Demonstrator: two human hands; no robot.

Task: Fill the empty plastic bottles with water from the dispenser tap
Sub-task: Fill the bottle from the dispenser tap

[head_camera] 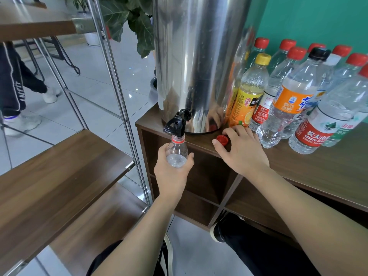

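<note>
- Steel dispenser (199,56) stands at the bench's (298,168) left corner; its black tap (175,122) overhangs the near edge. Risk: water misses the neck & runs down to the shelf/floor if the mouth isn't square under the spout.
- Row of capped bottles (294,92) crowds the right, just beside the dispenser — an elbow or wrist swing could topple them; they leave little bench free for setting things down.
- Metal-frame shelf unit (65,162) sits close on the left, limits room for the left arm.
- Left hand (175,168) holds the open bottle (176,150) below the bench edge, fingers curled round its body; neck right under the tap, looks to be touching. Thin plastic: squeeze too hard & it buckles, spills.
- Right hand (242,148) rests on the bench, fingers loosely spread, thumb tip at the red cap (222,139). Can't tell if it's pinched. Cap near the edge — a nudge could roll it off.
- Tap not yet opened, I'd say; bottle looks near empty.
</note>
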